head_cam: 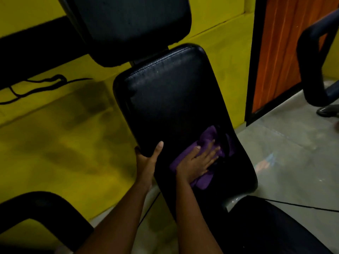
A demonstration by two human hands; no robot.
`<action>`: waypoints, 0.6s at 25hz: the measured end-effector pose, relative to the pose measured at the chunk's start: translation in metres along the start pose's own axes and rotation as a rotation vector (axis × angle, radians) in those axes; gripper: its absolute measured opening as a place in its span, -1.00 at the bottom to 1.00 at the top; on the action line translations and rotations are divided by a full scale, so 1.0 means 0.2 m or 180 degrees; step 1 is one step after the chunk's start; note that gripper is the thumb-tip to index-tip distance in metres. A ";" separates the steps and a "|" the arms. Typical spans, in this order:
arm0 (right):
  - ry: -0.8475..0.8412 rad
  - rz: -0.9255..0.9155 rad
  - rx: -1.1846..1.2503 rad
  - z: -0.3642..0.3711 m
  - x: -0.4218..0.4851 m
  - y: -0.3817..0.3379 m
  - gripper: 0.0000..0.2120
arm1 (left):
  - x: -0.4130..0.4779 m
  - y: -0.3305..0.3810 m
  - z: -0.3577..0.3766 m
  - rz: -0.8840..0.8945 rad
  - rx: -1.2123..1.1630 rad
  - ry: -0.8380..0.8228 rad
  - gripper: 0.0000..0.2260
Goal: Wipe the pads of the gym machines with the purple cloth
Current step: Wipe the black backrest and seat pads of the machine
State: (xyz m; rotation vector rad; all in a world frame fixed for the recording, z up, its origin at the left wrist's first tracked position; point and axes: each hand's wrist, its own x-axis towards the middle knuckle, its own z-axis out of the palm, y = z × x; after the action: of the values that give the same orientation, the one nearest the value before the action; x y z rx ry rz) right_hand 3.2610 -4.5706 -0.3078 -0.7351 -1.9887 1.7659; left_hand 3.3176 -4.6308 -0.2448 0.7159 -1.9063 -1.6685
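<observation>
A long black back pad (170,99) of a gym machine runs up the middle of the view, with a second black pad (132,24) above it. The purple cloth (205,180) lies crumpled on the lower right part of the long pad. My right hand (197,162) presses flat on the cloth, fingers spread and pointing up right. My left hand (147,158) grips the pad's left edge, thumb on its face and fingers curled behind. A dark strap (222,142) crosses the cloth beside my fingers.
A yellow wall (55,134) stands behind and left, with a black cable (36,88) along it. An orange door panel (278,52) is at the upper right above grey floor (293,153). Black padded machine parts sit at the lower left (36,208), lower right (275,226) and right edge (311,66).
</observation>
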 end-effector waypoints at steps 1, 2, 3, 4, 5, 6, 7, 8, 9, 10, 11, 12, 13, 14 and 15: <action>0.0112 0.0467 0.0144 -0.02 0.02 0.04 -0.49 | 0.00 0.00 0.00 -0.0052 -0.0052 -0.0007 -0.48; 0.0148 0.0893 0.0289 -0.03 0.04 0.03 -0.53 | 0.00 0.00 0.00 -0.0089 -0.0109 -0.0014 -0.47; 0.0109 0.1120 0.0419 -0.04 0.05 -0.02 -0.55 | 0.00 0.00 0.01 -0.0107 -0.0163 -0.0008 -0.45; -0.0025 0.1103 0.0511 -0.04 0.05 -0.10 -0.55 | 0.00 0.00 0.01 -0.0117 -0.0185 0.0007 -0.43; -0.0218 0.0861 0.0521 -0.04 0.03 -0.19 -0.54 | 0.00 0.00 0.02 -0.0132 -0.0183 0.0019 -0.41; -0.0431 0.0465 0.0414 -0.03 0.01 -0.29 -0.53 | -0.01 0.00 0.02 -0.0161 -0.0177 0.0030 -0.40; -0.0608 0.0014 0.0205 -0.02 0.02 -0.36 -0.52 | -0.01 0.00 0.03 -0.0197 -0.0188 0.0039 -0.40; -0.0719 -0.0398 0.0005 -0.02 0.04 -0.40 -0.51 | 0.00 -0.01 0.02 -0.0215 -0.0201 0.0055 -0.38; -0.0754 -0.0676 -0.0159 -0.01 0.10 -0.41 -0.49 | 0.01 -0.02 0.02 -0.0204 -0.0215 0.0076 -0.36; -0.0700 -0.0777 -0.0265 -0.01 0.16 -0.38 -0.47 | 0.02 -0.03 0.01 -0.0174 -0.0202 0.0087 -0.35; -0.0551 -0.0771 -0.0310 -0.01 0.23 -0.33 -0.45 | 0.02 -0.05 0.01 -0.0144 -0.0145 0.0085 -0.34; -0.0383 -0.0708 -0.0297 -0.01 0.28 -0.27 -0.44 | 0.01 -0.08 0.02 -0.0142 -0.0078 0.0058 -0.35; -0.0260 -0.0565 -0.0223 -0.01 0.30 -0.18 -0.43 | -0.02 -0.13 0.02 -0.0208 -0.0010 0.0030 -0.34; -0.0137 -0.0361 -0.0139 -0.03 0.30 -0.11 -0.44 | -0.07 -0.18 0.02 -0.0345 0.0036 0.0013 -0.30; -0.0023 -0.0145 -0.0099 -0.04 0.28 -0.01 -0.46 | -0.12 -0.23 0.02 -0.0474 0.0030 0.0004 -0.23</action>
State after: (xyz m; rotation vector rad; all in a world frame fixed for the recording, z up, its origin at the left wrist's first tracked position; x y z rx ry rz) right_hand 3.2211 -4.5298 -0.3072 -0.6886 -2.0256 1.7178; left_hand 3.3357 -4.6160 -0.2925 0.8817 -1.9016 -1.7482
